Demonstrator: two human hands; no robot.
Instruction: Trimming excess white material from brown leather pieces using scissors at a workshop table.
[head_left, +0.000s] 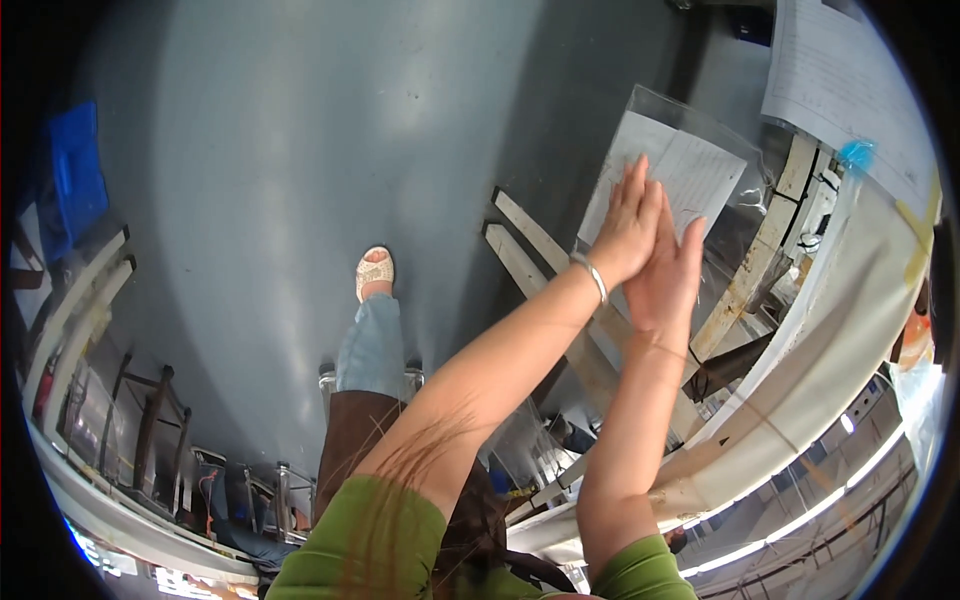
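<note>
My left hand and my right hand are laid against each other, palm to palm. The fingers of both stretch out straight, and the right thumb stands apart. I see no object between them, though the space between the palms is hidden. A silver bracelet circles my left wrist. Behind the fingers is a clear plastic sleeve with white printed paper in it, partly covered by my hands. Whether a fingertip touches the sleeve I cannot tell.
To the right runs a worktable with a pale, curved-looking edge and papers on top. White metal legs reach out below it. A blue bin stands at far left. My sandalled foot rests on the grey floor.
</note>
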